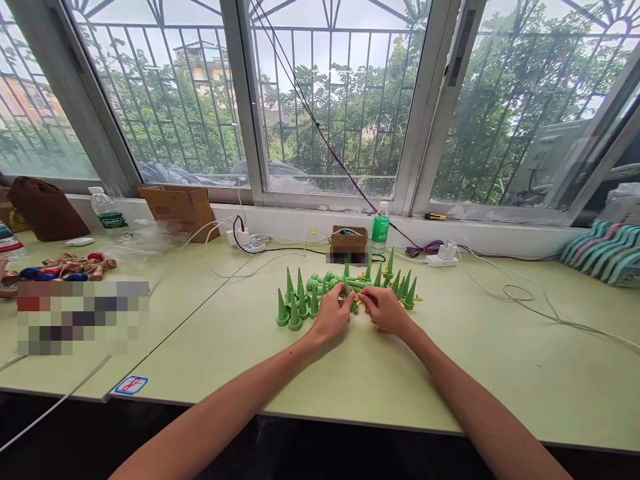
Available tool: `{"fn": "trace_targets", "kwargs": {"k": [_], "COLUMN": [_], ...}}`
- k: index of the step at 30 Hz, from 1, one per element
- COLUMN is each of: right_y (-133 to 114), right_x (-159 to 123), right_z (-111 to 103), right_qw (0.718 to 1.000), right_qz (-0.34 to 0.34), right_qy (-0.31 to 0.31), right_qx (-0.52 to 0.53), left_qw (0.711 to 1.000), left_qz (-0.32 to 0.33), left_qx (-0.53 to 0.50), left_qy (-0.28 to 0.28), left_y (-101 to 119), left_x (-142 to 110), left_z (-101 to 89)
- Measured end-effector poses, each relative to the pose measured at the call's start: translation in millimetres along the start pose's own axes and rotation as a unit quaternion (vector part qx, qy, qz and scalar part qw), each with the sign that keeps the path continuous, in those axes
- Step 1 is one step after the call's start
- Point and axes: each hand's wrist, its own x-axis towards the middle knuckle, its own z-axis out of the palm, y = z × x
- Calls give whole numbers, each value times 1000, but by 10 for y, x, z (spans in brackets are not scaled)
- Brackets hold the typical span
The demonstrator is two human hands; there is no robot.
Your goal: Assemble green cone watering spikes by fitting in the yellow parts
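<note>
My left hand (333, 313) is closed around a green plastic cone spike (347, 287), whose tip points up between the fingers. Close beside it, the fingertips of my right hand (387, 310) pinch a small yellow plastic part (357, 300) against the spike's side. Whether the yellow part sits inside the spike cannot be made out. Several green cone spikes (295, 316) stand upright left of my hands, and more cone spikes (410, 296) stand on the right. Ribbed green pieces (315, 283) lie behind my left hand. Small yellow parts (419, 298) show among the spikes at right.
Behind the spikes are a small cardboard box (350, 241) and a green-labelled bottle (381, 225). Power strips (443, 257) and white cables (545, 308) lie along the back and right of the table (500, 373). Hangers (603, 250) are stacked far right. Wooden toys (95, 267) lie left.
</note>
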Motion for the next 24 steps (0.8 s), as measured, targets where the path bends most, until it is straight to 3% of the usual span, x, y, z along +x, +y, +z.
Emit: {"fn": "trace_targets", "kwargs": {"k": [24], "right_y": [85], "right_x": [-9], "right_z": [29], "right_qw": [1000], "right_qz": [3], "right_qy": [-9], "right_qx": [-21], "left_qw": [1000], "left_qz": [20], "left_qx": [-10], "left_qy": [6], "left_y": [15], "left_x": [8], "left_z": [8]}}
